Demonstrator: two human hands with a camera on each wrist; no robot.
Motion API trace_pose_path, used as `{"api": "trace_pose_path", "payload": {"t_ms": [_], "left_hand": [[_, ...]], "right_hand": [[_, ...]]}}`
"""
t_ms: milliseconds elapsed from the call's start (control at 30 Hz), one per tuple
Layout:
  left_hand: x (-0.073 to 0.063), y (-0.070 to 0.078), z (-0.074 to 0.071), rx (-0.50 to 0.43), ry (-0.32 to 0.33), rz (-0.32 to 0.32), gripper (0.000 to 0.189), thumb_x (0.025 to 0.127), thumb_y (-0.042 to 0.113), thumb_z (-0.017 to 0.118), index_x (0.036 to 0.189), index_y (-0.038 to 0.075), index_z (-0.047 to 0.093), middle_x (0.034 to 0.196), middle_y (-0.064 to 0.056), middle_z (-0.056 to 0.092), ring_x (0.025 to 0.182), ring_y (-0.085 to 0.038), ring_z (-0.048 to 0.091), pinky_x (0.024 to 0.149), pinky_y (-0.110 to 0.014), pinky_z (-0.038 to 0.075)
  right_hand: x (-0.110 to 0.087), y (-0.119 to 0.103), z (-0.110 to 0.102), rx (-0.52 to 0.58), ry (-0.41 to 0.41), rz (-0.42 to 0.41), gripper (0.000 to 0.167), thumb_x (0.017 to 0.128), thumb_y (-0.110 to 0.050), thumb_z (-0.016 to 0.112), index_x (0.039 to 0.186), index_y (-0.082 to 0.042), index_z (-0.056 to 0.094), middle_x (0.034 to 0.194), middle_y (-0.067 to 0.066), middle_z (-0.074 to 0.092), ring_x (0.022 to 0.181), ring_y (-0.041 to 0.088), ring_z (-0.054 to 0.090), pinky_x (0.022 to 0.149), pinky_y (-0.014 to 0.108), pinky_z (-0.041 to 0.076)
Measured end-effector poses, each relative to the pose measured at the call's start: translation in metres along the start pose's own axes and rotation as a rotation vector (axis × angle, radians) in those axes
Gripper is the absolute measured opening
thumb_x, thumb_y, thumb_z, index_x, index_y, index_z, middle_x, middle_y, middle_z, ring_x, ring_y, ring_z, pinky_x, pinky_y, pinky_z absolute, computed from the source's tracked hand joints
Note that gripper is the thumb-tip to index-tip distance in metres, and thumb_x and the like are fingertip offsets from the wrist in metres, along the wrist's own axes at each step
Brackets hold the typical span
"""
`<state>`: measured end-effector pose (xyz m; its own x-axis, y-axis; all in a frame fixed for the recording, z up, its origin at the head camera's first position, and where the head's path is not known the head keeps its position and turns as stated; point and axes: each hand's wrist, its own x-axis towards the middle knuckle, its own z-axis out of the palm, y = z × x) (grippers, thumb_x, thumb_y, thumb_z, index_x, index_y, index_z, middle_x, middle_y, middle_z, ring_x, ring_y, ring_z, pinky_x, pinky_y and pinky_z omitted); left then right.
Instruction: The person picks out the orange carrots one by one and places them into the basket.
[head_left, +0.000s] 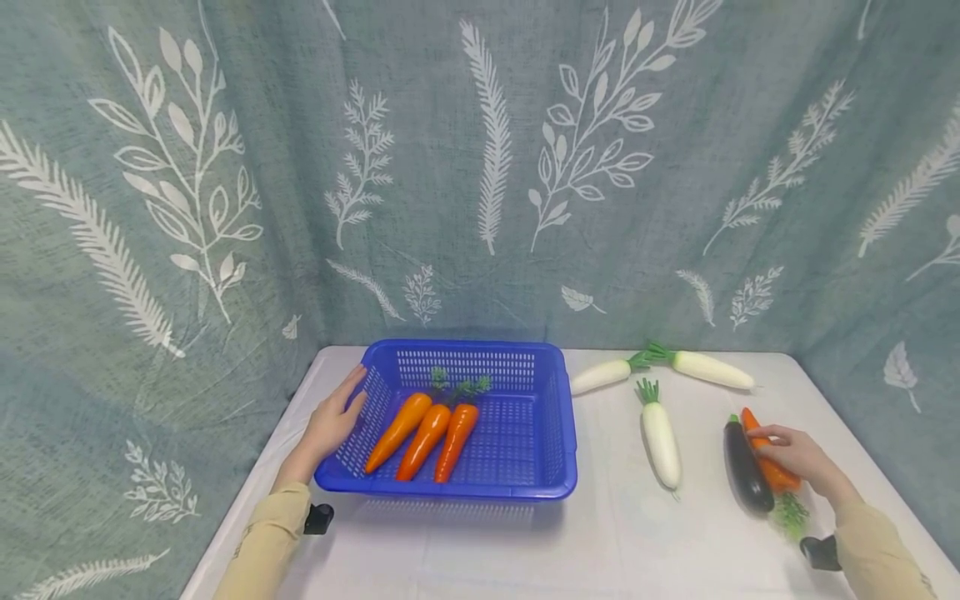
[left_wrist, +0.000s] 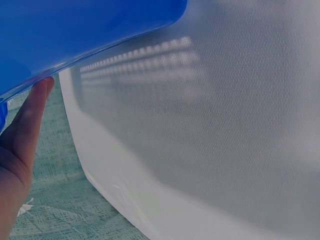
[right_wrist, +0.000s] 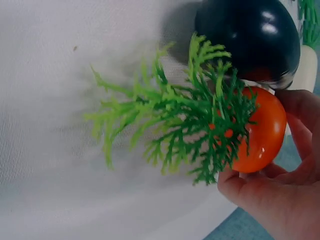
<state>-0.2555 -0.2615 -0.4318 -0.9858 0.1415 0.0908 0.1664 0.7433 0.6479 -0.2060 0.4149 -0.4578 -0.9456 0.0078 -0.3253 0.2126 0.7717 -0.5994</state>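
Observation:
A carrot (head_left: 777,473) lies at the right side of the table, its leafy green top (right_wrist: 200,110) pointing toward the person. My right hand (head_left: 798,454) grips this carrot, thumb on one side and fingers round the other. Close alongside it lies a dark eggplant (head_left: 746,467). At the left, my left hand (head_left: 333,425) touches the side of a blue plastic basket (head_left: 566,450) with its fingers fairly straight. In the left wrist view, the thumb (left_wrist: 37,107) meets the basket's rim. Three carrots (head_left: 431,429) with green tops lie inside the basket, toward its left.
One white radish (head_left: 662,446) lies between the basket and the eggplant. Two more, a radish (head_left: 600,377) beside the basket and a radish (head_left: 712,369) farther right, meet at their leaves near the back edge. A patterned green curtain (head_left: 450,167) surrounds the white table (head_left: 637,550).

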Motion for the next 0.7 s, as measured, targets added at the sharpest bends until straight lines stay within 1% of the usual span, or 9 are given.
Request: {"api": "trace_pose_path", "payload": {"t_ms": [167,267,333,433,500,633,700], "left_hand": [[0.000,-0.001,0.001,-0.004,-0.004,-0.005,0.048,0.102,0.016,0.037,0.147,-0.001,0.029,0.155,-0.021,0.024,0.140,-0.043,0.025,0.114,-0.057,0.021],[0.000,-0.001,0.000,-0.007,-0.006,-0.009,0.048,0.103,0.016,0.036,0.147,-0.001,0.028,0.155,-0.020,0.023,0.140,-0.043,0.025,0.115,-0.057,0.021],[0.000,-0.001,0.000,-0.009,-0.007,-0.012,0.048,0.103,0.016,0.036,0.147,0.000,0.028,0.155,-0.020,0.023,0.141,-0.043,0.025,0.115,-0.057,0.021],[0.000,0.000,0.000,-0.012,-0.009,-0.015,0.048,0.103,0.016,0.036,0.148,0.000,0.028,0.156,-0.020,0.023,0.141,-0.043,0.025,0.115,-0.057,0.021],[0.000,0.000,0.000,-0.013,-0.009,-0.015,0.048,0.103,0.016,0.036,0.148,0.000,0.028,0.156,-0.020,0.023,0.141,-0.043,0.025,0.115,-0.057,0.021],[0.000,0.001,0.000,-0.016,-0.009,-0.014,0.049,0.103,0.016,0.036,0.148,0.000,0.028,0.156,-0.020,0.023,0.141,-0.043,0.025,0.114,-0.057,0.021],[0.000,0.000,-0.001,-0.017,-0.010,-0.015,0.049,0.103,0.016,0.036,0.148,0.000,0.028,0.156,-0.020,0.023,0.141,-0.043,0.024,0.115,-0.057,0.021]], "right_hand": [[0.001,0.002,-0.002,-0.005,0.024,0.027,0.045,0.094,-0.018,0.047,0.126,0.013,0.048,0.130,0.041,0.041,0.103,0.041,0.054,0.084,0.049,0.049],[0.000,0.001,-0.003,-0.001,0.032,0.035,0.046,0.095,-0.020,0.048,0.127,0.013,0.047,0.128,0.041,0.043,0.095,0.032,0.056,0.077,0.037,0.050],[-0.001,0.000,-0.005,-0.004,0.044,0.023,0.047,0.095,-0.021,0.049,0.126,0.014,0.047,0.126,0.040,0.045,0.089,0.023,0.057,0.072,0.029,0.048],[-0.003,-0.002,-0.006,-0.006,0.064,0.015,0.048,0.095,-0.022,0.050,0.127,0.014,0.046,0.125,0.040,0.046,0.086,0.015,0.056,0.069,0.024,0.046],[-0.004,-0.003,-0.008,-0.001,0.069,0.014,0.049,0.095,-0.022,0.050,0.127,0.014,0.046,0.126,0.041,0.045,0.087,0.017,0.057,0.070,0.025,0.047],[-0.004,-0.004,-0.011,0.033,0.066,0.048,0.051,0.095,-0.024,0.049,0.131,0.013,0.043,0.128,0.042,0.041,0.094,0.030,0.058,0.070,0.027,0.048],[-0.003,-0.004,-0.013,0.053,0.064,0.065,0.053,0.096,-0.026,0.048,0.132,0.012,0.041,0.128,0.042,0.041,0.096,0.033,0.057,0.069,0.027,0.049]]}}
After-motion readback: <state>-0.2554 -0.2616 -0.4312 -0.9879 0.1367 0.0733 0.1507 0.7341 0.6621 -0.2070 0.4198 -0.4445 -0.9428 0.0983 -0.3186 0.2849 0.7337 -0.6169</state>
